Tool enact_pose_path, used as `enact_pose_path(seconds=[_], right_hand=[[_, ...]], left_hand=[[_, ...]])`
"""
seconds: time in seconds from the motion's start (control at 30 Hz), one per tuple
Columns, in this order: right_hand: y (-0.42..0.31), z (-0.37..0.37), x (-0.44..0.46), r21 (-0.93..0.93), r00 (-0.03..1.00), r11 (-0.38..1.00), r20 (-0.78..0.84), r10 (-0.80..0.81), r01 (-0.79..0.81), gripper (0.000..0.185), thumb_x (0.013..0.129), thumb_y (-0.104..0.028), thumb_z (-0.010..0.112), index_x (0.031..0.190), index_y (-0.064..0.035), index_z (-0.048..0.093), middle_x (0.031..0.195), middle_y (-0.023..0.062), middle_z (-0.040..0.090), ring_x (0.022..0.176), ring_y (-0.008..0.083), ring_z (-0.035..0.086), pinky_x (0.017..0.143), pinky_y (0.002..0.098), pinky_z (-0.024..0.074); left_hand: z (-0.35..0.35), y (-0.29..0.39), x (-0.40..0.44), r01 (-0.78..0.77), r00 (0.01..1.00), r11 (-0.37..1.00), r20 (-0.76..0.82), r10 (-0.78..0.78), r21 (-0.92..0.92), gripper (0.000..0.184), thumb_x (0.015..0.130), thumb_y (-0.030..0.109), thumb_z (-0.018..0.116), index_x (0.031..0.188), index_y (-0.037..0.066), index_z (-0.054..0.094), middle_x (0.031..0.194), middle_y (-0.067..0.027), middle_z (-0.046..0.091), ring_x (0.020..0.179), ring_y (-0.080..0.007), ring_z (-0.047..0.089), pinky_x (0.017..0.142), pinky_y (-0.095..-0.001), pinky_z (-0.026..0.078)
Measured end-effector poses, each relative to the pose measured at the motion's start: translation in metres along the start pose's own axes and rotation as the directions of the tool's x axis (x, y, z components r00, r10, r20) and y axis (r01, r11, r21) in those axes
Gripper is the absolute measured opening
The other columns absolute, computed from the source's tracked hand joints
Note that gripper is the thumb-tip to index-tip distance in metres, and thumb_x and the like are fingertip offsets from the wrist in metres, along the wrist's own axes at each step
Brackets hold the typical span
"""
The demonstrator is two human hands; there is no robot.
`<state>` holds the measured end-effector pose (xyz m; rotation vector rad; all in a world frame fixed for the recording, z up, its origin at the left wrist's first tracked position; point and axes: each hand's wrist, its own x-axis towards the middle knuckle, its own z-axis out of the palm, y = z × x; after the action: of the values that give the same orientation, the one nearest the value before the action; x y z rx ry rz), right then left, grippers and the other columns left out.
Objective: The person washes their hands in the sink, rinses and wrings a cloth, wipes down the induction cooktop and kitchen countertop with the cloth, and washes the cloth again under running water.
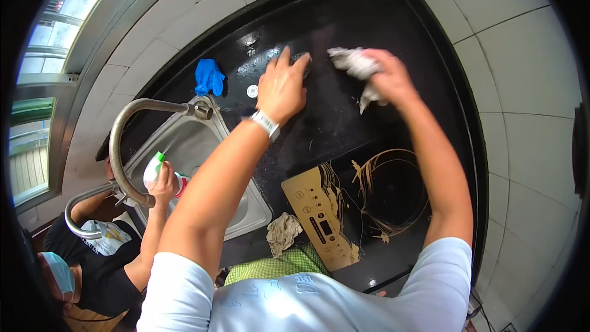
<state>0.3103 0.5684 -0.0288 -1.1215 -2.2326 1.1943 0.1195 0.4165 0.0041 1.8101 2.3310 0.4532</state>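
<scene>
My right hand (392,78) is closed around a crumpled whitish rag (354,61), which lies against the black countertop (332,107) at the far right. Part of the rag hangs below my fingers, and the hand is slightly blurred. To its left, my left hand (281,90) reaches over the wet part of the counter, fingers apart and nothing in them; whether it touches the surface I cannot tell. A small round white disc (252,91) lies just beside that hand. Further left sits a crumpled blue cloth or glove (209,77).
A steel sink (261,209) with a curved faucet (117,141) is at left. A masked co-worker there holds a spray bottle (152,171). Near me are an induction cooktop (322,218) and a beige rag (283,234). Tiled walls (510,55) border the counter.
</scene>
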Motion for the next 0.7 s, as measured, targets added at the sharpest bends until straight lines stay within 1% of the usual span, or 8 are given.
enact_pose_path(seconds=[0.13,0.2,0.27,0.3,0.33,0.47,0.57,0.7], right_hand=[[0.021,-0.102,-0.016,0.246,0.969,0.950,-0.104,0.226,-0.195,0.045,0.067,0.006,0.052,0.112,-0.0028,0.057,0.102,0.0083,0.062,0.097,0.0194,0.057,0.086,0.0276,0.0434],[0.102,-0.143,-0.014,0.059,0.966,0.978,-0.154,0.206,-0.199,0.050,0.069,-0.004,0.060,0.118,-0.0034,0.051,0.112,0.0129,0.057,0.101,0.0233,0.056,0.088,0.0314,0.0431],[0.139,-0.132,-0.027,-0.601,0.906,0.689,-0.365,0.214,-0.405,0.056,0.070,-0.017,0.063,0.123,-0.0045,0.046,0.121,0.0180,0.048,0.105,0.0286,0.054,0.090,0.0362,0.0423],[0.147,-0.126,-0.018,-0.586,0.891,0.671,-0.306,0.336,-0.454,0.061,0.069,-0.025,0.064,0.124,-0.0070,0.044,0.123,0.0220,0.043,0.108,0.0344,0.050,0.092,0.0402,0.0414],[0.126,-0.105,-0.017,-0.657,0.914,0.647,-0.365,0.177,-0.388,0.059,0.070,-0.021,0.063,0.124,-0.0091,0.043,0.116,0.0221,0.047,0.107,0.0364,0.049,0.090,0.0407,0.0424],[0.073,-0.044,-0.001,-0.699,0.980,0.688,-0.147,0.132,-0.197,0.063,0.071,-0.012,0.060,0.129,-0.0138,0.038,0.117,0.0201,0.042,0.104,0.0369,0.049,0.088,0.0422,0.0433],[0.021,0.007,-0.010,-0.666,0.985,0.744,0.078,0.153,-0.063,0.070,0.069,-0.009,0.060,0.133,-0.0162,0.032,0.123,0.0187,0.034,0.108,0.0369,0.045,0.088,0.0429,0.0433],[-0.054,0.058,-0.035,-0.622,0.935,0.779,0.316,0.163,0.074,0.075,0.066,-0.003,0.063,0.133,-0.0148,0.032,0.122,0.0178,0.035,0.108,0.0368,0.043,0.089,0.0430,0.0434]], left_hand=[[0.018,-0.009,0.025,0.058,0.992,0.994,0.104,-0.068,0.094,0.058,0.068,0.011,0.067,0.123,0.015,0.049,0.129,-0.0233,0.041,0.104,-0.0406,0.051,0.091,-0.0393,0.042],[0.018,-0.013,0.030,0.095,0.969,0.995,0.228,-0.098,0.021,0.054,0.068,0.011,0.066,0.119,0.014,0.051,0.121,-0.0227,0.048,0.103,-0.0382,0.051,0.089,-0.0393,0.043],[0.021,-0.018,0.031,0.080,0.969,0.996,0.229,-0.089,0.049,0.049,0.068,0.012,0.066,0.115,0.013,0.053,0.110,-0.0205,0.054,0.102,-0.0363,0.052,0.086,-0.0394,0.044],[0.021,-0.022,0.034,0.076,0.970,0.996,0.228,-0.087,0.054,0.049,0.068,0.012,0.066,0.115,0.013,0.053,0.110,-0.0205,0.054,0.102,-0.0363,0.052,0.086,-0.0394,0.044],[0.021,-0.026,0.035,0.089,0.984,0.996,0.159,-0.084,-0.026,0.046,0.069,0.014,0.065,0.113,0.010,0.054,0.107,-0.0205,0.055,0.099,-0.0364,0.053,0.085,-0.0399,0.044],[0.016,-0.031,0.043,0.212,0.977,0.929,0.063,-0.202,-0.302,0.050,0.071,0.025,0.068,0.114,0.002,0.053,0.091,-0.0206,0.061,0.089,-0.0326,0.060,0.080,-0.0366,0.047],[-0.003,-0.025,0.056,0.527,0.845,0.517,0.352,-0.402,-0.674,0.055,0.077,0.028,0.069,0.120,0.003,0.047,0.092,-0.0036,0.058,0.080,-0.0127,0.055,0.068,-0.0311,0.048],[-0.042,-0.004,0.032,0.405,0.826,-0.102,0.412,-0.385,-0.908,0.024,0.082,0.024,0.062,0.098,0.009,0.050,0.090,-0.0020,0.053,0.083,-0.0180,0.057,0.070,-0.0358,0.051]])
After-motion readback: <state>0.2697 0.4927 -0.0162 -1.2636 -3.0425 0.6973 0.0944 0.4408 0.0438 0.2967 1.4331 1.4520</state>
